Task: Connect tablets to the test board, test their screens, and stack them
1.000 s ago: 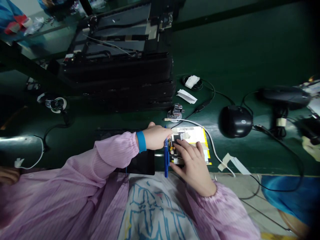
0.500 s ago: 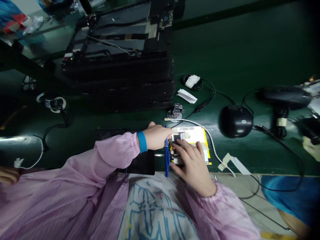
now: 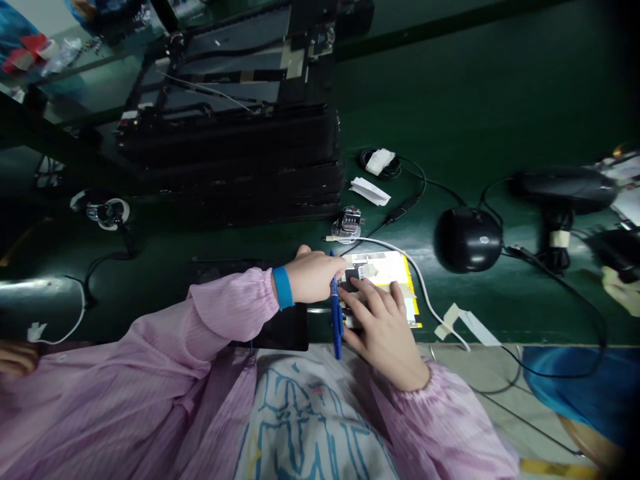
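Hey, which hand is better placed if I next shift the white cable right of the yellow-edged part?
Probably your right hand: it lies over the yellow-edged part, nearer the white cable. Your left hand is at the part's opposite side, with the blue pen against it.

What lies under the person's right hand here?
Under the right hand is a flat white part with yellow edging; its upper area and a dark section show past the fingers. Whatever sits directly below the palm is covered and cannot be seen.
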The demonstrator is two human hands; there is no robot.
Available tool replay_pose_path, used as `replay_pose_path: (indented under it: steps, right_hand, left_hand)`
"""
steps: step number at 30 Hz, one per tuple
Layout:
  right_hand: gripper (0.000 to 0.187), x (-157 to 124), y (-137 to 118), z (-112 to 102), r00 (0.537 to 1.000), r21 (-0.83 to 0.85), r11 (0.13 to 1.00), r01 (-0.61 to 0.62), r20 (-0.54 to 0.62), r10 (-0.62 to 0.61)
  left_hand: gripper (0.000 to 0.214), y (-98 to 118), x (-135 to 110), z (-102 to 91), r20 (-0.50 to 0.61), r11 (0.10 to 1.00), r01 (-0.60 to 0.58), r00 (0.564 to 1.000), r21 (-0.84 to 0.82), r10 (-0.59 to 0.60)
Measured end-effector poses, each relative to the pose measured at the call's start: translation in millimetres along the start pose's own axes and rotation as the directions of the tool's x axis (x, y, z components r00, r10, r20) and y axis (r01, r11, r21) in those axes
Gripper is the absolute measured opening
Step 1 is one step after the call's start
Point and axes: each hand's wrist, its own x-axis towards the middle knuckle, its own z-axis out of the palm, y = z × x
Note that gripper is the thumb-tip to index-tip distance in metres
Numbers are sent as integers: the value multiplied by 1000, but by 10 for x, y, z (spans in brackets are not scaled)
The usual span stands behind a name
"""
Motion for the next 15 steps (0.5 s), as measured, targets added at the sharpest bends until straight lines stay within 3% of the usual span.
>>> replay_pose_path:
  steps: [5,15]
  right_hand:
    - [51,-5,10,0,1000,22,1000,-6,9,6]
    - [55,-1,28,17,999,87,996,-32,-27,34]
  left_hand:
    - [11,81,0,58,-85,995,85,993,43,-81]
    - [9,17,3,44,-60,998,62,996,19,-61]
